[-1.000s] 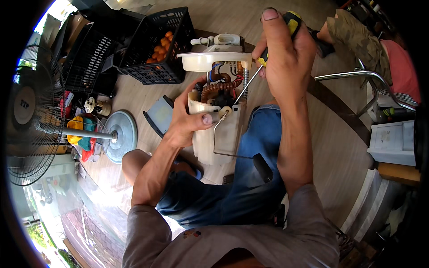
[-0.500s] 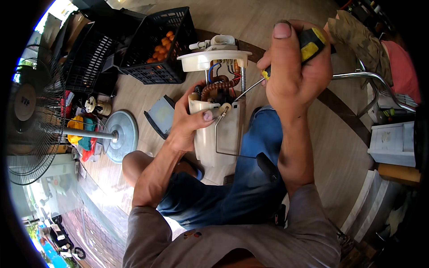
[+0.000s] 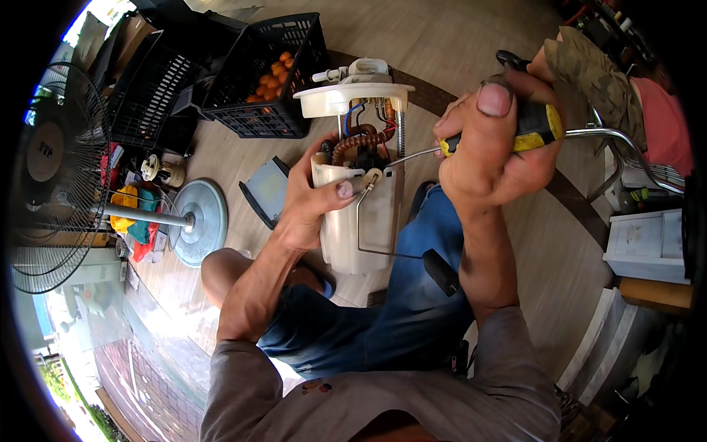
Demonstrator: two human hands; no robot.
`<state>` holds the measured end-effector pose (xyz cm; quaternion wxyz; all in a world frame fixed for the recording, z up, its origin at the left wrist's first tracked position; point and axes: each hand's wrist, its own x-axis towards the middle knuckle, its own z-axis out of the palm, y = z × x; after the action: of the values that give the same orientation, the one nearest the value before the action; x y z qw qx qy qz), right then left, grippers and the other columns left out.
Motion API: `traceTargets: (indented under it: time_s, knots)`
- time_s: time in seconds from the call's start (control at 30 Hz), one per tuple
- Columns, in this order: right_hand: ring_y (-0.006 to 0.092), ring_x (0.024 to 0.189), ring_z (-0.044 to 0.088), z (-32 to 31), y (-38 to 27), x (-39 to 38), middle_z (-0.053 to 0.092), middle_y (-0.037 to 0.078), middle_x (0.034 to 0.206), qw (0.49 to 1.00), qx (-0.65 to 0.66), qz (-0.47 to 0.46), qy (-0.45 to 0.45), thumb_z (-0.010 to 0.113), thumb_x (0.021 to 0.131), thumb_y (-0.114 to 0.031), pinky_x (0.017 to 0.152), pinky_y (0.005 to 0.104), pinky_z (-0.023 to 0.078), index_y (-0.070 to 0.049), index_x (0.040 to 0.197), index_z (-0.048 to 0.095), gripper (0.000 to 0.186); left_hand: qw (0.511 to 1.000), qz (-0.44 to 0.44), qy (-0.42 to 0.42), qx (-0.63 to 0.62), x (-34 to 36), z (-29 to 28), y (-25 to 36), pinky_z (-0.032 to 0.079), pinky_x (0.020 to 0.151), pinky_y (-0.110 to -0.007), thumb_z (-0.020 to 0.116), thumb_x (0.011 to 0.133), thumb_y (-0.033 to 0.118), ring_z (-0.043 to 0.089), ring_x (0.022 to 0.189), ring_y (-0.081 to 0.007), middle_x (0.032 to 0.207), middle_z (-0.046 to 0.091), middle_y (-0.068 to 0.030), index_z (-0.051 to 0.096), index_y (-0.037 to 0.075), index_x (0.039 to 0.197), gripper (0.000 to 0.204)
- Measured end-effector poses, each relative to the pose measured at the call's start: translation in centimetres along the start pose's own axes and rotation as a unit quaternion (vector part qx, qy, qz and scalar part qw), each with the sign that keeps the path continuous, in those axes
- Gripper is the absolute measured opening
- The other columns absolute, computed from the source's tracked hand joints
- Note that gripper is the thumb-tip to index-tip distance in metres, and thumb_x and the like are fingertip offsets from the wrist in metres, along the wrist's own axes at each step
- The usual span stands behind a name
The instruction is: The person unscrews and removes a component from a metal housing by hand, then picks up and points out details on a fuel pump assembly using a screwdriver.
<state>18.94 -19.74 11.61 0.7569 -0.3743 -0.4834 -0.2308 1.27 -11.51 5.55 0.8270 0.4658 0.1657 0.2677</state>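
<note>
A white fuel pump module [image 3: 356, 228] stands upright before me, its round flange on top and a corrugated brown hose with coloured wires below the flange. My left hand [image 3: 308, 202] is wrapped round the pump's left side, its thumb on the front near the rim. My right hand [image 3: 495, 147] grips the yellow and black handle of a screwdriver [image 3: 536, 131]. The shaft slants left and its tip reaches the upper rim of the pump body, beside the hose; the exact contact is hidden. A wire float arm runs down the pump's front to a black float [image 3: 440, 272] above my right thigh.
A black crate [image 3: 258, 121] of orange fruit stands at the back left. A standing fan [image 3: 195, 221] is at left, near another pump part [image 3: 162, 171]. A grey flat box [image 3: 265, 190] lies on the floor. A seated person [image 3: 600, 70] is at far right, above a white box [image 3: 648, 243].
My right hand has moved lower and slightly right, turning the screwdriver flatter. Its tip stays at the pump's rim. My left hand and the pump have hardly moved.
</note>
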Motion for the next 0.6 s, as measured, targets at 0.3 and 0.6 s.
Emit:
traceTargets:
  time_s: [0.3,0.6]
  knots:
    - [0.0108,0.047,0.049,-0.3,-1.3,-0.5,0.060,0.009,0.065,0.998,0.017,-0.059,-0.016,0.065,0.094,-0.018,0.047,0.0252,0.047,0.005,0.104,0.050,0.029,0.997,0.027,0.024,0.069,0.9,-0.4,0.5,0.054,0.099,-0.038,0.091,0.065,0.021,0.064,0.115,-0.0244,0.130,0.061,-0.0184,0.032,-0.007,0.150,0.107]
    - [0.0180,0.047,0.052,-1.5,0.9,2.5,0.054,0.008,0.060,0.901,0.073,0.361,0.228,0.061,0.096,-0.034,0.046,0.0326,0.042,-0.002,0.094,0.054,0.033,0.979,0.128,0.015,0.160,0.1,-0.3,1.8,0.050,0.102,-0.037,0.098,0.059,0.015,0.062,0.118,-0.0220,0.128,0.063,-0.0160,0.035,-0.004,0.147,0.110]
